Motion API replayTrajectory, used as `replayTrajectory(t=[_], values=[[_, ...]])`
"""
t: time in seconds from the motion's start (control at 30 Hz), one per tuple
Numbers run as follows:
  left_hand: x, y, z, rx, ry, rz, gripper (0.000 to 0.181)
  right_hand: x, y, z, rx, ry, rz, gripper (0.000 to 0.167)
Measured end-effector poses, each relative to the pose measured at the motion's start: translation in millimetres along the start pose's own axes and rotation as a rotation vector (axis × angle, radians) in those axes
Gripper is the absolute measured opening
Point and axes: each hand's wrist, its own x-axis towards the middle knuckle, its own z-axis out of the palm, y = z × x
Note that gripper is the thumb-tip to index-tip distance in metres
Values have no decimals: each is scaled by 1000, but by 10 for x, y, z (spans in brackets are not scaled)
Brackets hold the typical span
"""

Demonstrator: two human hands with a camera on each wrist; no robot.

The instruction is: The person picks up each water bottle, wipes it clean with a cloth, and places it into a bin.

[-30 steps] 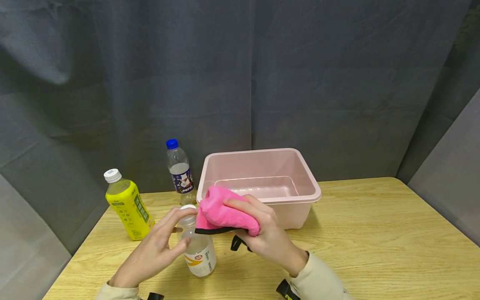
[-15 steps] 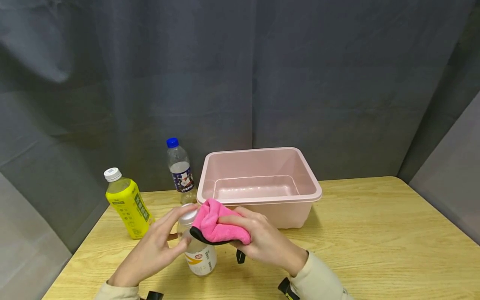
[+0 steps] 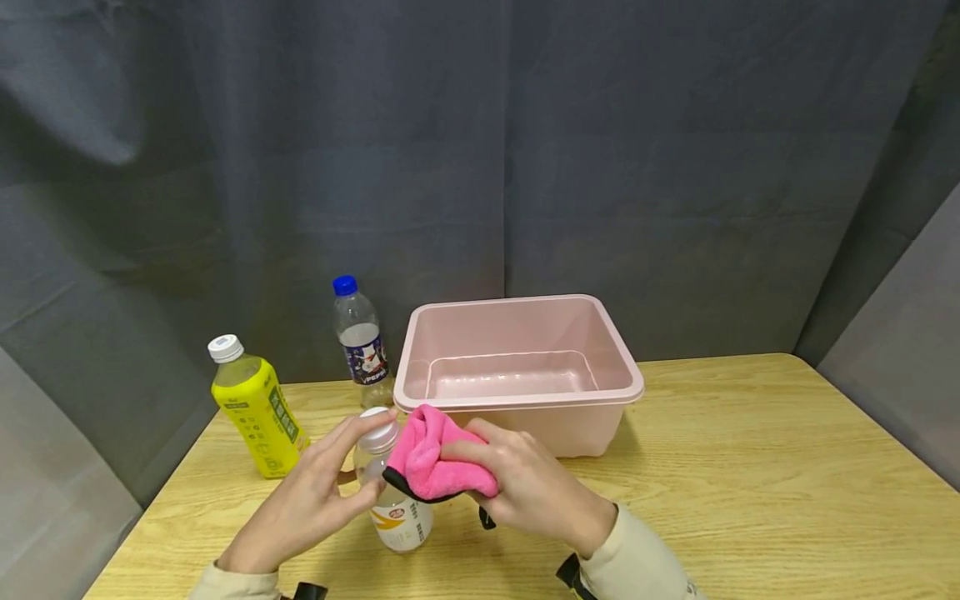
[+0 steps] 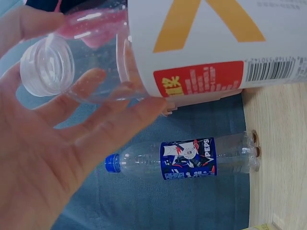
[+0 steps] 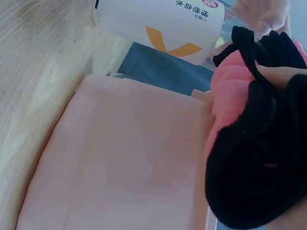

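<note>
In the head view my left hand (image 3: 318, 492) holds a clear bottle (image 3: 402, 523) with a white label round its upper part, thumb and fingers on either side. The bottle stands upright on the table. My right hand (image 3: 528, 483) grips a bunched pink cloth (image 3: 444, 458) with black edging, against the bottle's right shoulder. Through the clear plastic in the left wrist view, pink shows behind the bottle (image 4: 206, 28), and several left fingers lie along it. The right wrist view has the cloth (image 5: 230, 91) close up, its black edge hiding much of the right hand.
An open pink plastic bin (image 3: 517, 400) stands just behind the hands. A Pepsi bottle (image 3: 365, 354) with a blue cap is left of it, by the dark curtain (image 3: 420, 167). Farther left stands a yellow-labelled bottle (image 3: 258, 412). The wooden table (image 3: 750, 475) extends right.
The right hand has brought the pink cloth slightly down and towards me along the bottle's side, and its folds have shifted. The left hand and the bottle have barely moved.
</note>
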Motion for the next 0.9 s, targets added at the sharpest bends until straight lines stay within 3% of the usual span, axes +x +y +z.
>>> replayTrajectory(t=[0.2, 0.6, 0.77, 0.9], values=[[5, -8, 3, 7, 2, 14, 65, -14, -18, 11, -50, -41, 6, 53], [2, 2, -5, -9, -10, -8, 63, -48, -19, 68, -134, -237, 60, 49], [-1, 8, -6, -17, -13, -15, 63, -108, 3, 194, -230, -391, 61, 39], [-2, 6, -1, -12, -1, 5, 64, -156, 34, 303, -232, -489, 78, 39]])
